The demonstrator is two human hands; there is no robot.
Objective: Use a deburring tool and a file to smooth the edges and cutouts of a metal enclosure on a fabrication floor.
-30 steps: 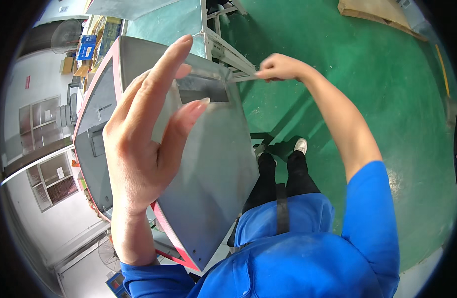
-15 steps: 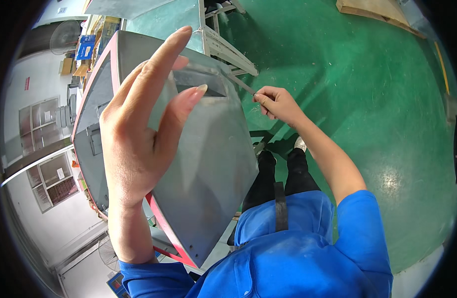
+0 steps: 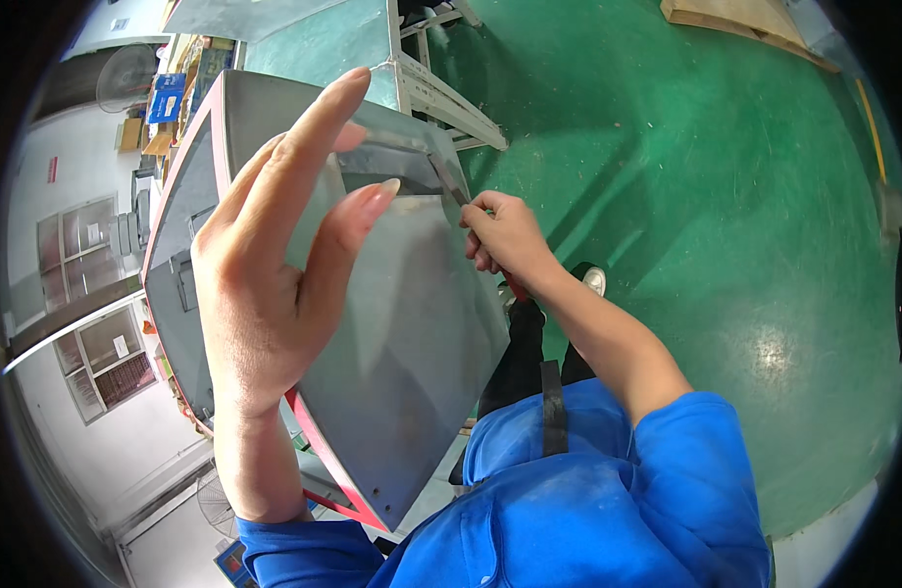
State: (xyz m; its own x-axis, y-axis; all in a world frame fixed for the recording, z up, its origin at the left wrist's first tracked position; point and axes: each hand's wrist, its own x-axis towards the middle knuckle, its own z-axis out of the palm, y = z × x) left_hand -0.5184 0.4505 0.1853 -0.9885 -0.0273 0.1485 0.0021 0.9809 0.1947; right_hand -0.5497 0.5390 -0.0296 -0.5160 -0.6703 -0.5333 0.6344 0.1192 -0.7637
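A large grey sheet-metal housing point(image 3: 422, 323) with a red-edged rim stands tilted in front of me. My left hand point(image 3: 275, 265) lies flat against its outer face, fingers straight and slightly apart, holding nothing. My right hand point(image 3: 505, 235) is closed on a thin tool with a red handle point(image 3: 515, 289). The tool's slim metal shaft point(image 3: 449, 186) points up and left to the housing's upper right edge, by a rectangular opening there.
A green painted floor point(image 3: 726, 196) spreads to the right. A grey metal frame table point(image 3: 412, 69) stands beyond the housing. A wooden pallet point(image 3: 745, 20) lies at the far top right. Shelves, windows and a fan point(image 3: 127, 73) line the left side.
My right hand has drawn back from the far frame toward me and now holds the tool's tip at the housing's upper right edge. My left hand has stayed flat on the housing.
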